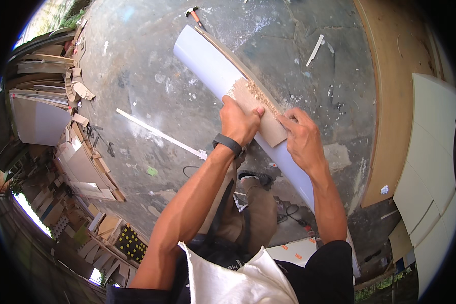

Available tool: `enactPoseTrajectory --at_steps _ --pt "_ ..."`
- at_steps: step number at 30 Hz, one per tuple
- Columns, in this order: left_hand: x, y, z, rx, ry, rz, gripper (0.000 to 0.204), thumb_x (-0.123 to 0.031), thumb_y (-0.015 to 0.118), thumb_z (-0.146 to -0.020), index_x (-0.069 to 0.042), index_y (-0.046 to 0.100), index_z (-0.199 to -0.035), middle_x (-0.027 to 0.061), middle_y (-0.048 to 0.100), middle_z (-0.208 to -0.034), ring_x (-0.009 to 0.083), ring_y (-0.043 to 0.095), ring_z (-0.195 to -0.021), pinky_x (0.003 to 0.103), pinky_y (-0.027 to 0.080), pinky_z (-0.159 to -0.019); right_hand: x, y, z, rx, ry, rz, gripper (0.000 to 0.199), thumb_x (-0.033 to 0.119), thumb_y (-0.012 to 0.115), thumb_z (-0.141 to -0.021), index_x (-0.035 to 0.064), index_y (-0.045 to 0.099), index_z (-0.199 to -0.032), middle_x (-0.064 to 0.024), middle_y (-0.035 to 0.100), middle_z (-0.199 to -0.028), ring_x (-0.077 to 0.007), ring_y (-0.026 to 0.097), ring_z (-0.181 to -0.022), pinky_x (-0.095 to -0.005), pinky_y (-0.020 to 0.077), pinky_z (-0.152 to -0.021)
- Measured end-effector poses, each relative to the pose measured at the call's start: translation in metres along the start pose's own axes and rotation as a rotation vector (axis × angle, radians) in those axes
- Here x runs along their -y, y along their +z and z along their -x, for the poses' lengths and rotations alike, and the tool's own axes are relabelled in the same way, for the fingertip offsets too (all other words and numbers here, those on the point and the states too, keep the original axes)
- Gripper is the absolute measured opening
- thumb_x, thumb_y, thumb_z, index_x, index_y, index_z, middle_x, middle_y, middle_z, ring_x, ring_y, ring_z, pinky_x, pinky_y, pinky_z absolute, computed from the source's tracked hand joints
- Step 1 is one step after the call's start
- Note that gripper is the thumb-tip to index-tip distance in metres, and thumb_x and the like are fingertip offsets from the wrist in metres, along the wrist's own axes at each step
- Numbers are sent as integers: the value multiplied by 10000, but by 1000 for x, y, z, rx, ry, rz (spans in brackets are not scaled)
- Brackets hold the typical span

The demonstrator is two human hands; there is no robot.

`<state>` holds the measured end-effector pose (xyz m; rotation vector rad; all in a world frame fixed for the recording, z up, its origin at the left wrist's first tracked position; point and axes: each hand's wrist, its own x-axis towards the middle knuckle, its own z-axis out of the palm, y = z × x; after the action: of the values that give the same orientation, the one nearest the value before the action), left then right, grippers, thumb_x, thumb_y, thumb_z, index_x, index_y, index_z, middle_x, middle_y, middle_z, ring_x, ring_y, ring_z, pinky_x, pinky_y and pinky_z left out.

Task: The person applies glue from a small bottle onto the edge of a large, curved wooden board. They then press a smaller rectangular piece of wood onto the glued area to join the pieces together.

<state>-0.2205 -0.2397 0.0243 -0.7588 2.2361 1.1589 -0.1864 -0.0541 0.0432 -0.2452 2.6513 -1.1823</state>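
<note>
fingers of the left hand (239, 121) curl shut over the brown board piece (261, 114); the right hand (303, 139) pinches its lower edge. it lies on the long white panel (213, 63), over the concrete floor (147, 91). best keep pressure even and the edges flush, i judge.

The person has bare forearms and short black sleeves (334, 263). A dark band with a flat face (227, 143) wraps the left wrist. A white cloth (228, 278) hangs at the chest, above brown trousers (253, 213).
</note>
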Motion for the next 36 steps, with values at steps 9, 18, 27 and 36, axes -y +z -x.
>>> enactPoseTrajectory --at_steps 9,18,27,36 --pt "-4 -3 2 0 -19 -5 632 -170 847 -851 205 442 -1159 395 668 -1085 463 723 -997 462 614 -855 -13 -9 8 31 35 -91 284 -39 686 -829 41 782 -1084 -114 689 -969 -286 658 -894 -404 549 -797" --pt "-5 0 1 9 -9 12 649 -175 851 -847 209 437 -1167 390 661 -1114 457 718 -1024 463 613 -852 -15 23 -108 80 -107 -369 259 89 721 -909 32 739 -1161 -109 678 -1052 -236 663 -845 -361 545 -760" --pt "-5 -3 1 8 -14 -49 654 -189 833 -862 212 432 -1188 391 662 -1118 454 719 -1022 455 612 -850 -16 47 -85 -49 -141 -403 181 112 733 -913 23 734 -1071 -142 654 -1050 -327 681 -922 -434 553 -833" --pt "5 4 -2 -1 -22 46 646 -189 845 -861 200 445 -1184 378 677 -1091 430 734 -992 448 619 -826 -36 36 -22 -109 -57 -419 116 18 767 -897 2 759 -1012 -92 651 -996 -198 668 -827 -330 554 -710"
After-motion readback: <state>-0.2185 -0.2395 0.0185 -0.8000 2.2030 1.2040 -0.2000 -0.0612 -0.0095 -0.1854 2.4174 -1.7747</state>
